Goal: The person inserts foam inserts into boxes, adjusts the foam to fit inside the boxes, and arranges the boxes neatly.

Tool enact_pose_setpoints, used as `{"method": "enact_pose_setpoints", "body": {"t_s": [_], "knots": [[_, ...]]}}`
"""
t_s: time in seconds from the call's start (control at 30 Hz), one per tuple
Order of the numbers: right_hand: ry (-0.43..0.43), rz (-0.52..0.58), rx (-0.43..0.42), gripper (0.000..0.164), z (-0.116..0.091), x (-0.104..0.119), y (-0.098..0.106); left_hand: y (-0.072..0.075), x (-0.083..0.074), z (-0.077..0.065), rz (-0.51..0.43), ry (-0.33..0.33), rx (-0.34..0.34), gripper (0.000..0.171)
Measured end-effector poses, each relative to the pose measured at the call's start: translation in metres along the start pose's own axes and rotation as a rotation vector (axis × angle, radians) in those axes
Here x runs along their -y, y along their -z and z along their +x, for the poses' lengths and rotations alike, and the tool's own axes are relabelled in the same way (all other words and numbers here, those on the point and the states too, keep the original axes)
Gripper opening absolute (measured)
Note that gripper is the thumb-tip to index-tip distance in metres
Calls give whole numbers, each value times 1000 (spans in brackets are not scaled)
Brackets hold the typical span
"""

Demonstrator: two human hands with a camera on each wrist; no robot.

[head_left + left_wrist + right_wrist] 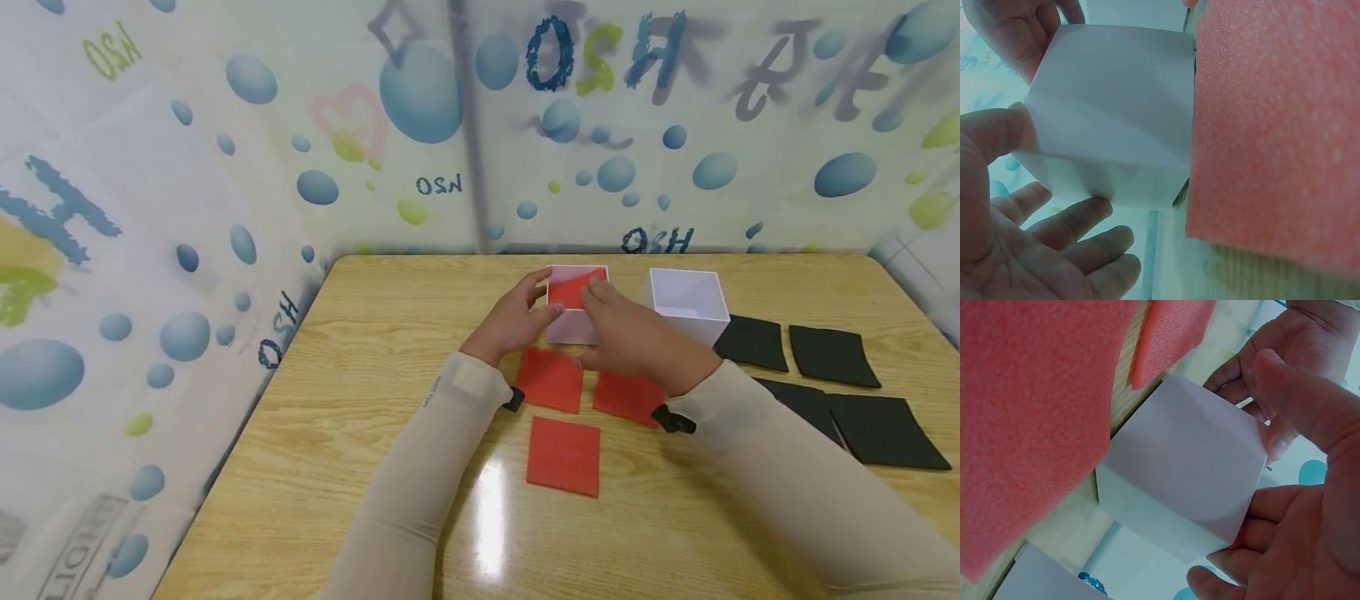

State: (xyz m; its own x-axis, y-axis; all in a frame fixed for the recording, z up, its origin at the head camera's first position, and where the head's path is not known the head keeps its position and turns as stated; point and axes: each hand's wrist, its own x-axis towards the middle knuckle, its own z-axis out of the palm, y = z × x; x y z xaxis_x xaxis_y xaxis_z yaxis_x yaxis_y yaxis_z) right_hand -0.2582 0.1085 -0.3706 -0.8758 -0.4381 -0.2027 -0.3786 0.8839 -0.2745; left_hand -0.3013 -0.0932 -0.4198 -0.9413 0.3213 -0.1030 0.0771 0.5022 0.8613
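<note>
Near table's (375,375) far edge, left hand (517,317) grasps left box (570,327); right hand (626,333), unclenched, touches red sheet (567,288) inside. Looks barely begun: three red squares (563,456) out, nearer front edge; four black squares (888,429) out toward right edge.

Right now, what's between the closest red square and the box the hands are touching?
Another red square lies between them; the head view shows it.

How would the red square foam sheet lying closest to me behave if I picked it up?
The red foam sheet is probably light for its size: it looks thin, and a matching red foam square looks porous up close. It might flex somewhat, given that thinness. Rolling seems unlikely, since it lies flat.
</note>
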Motion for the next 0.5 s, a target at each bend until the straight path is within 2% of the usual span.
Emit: {"method": "enact_pose_setpoints", "body": {"t_s": [0.33,0.5], "knots": [[5,-82,3,101,4,-2,-3,-2,-1,1,2,18,2,69],[13,-86,1,98,4,0,-2,0,-2,0,-3,10,6,69]]}}
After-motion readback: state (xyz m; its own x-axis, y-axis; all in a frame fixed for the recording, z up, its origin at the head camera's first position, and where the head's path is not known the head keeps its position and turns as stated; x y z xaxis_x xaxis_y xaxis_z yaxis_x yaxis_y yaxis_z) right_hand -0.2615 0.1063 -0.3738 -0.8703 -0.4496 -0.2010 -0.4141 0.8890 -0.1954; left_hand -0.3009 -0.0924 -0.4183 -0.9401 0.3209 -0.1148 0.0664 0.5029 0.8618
